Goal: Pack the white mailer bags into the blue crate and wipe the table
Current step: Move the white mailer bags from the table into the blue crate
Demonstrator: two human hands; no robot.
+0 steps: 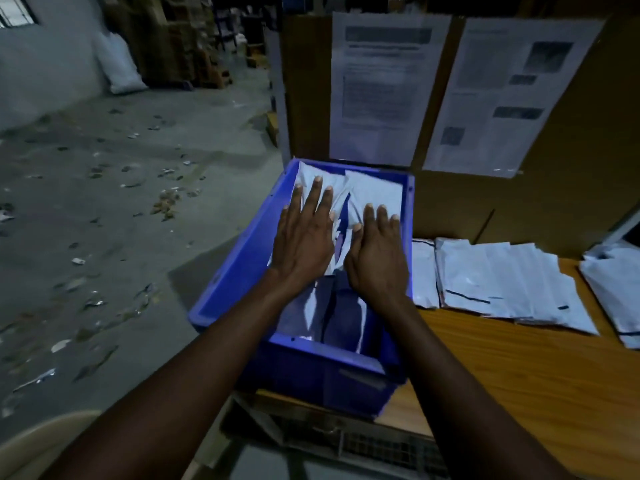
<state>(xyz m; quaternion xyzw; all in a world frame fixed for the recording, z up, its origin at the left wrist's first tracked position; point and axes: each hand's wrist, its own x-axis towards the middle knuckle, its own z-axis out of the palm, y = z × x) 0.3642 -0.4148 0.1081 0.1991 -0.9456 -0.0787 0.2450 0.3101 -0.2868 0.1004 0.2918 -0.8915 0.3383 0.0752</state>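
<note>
Both hands (341, 251) flat on crate's (239, 271) mailers (375, 192)

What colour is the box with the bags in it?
Blue crate, seen from the head camera.

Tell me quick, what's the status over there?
Left hand and right hand open, flat on mailer bags in blue crate. More bags wait on table. Nothing blocking.

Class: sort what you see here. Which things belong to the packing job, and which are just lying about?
Job: blue crate; mailer bags in crate; mailer bags on table; wooden table; left hand; right hand.

Lying about: posted papers; floor litter; white sack.
</note>
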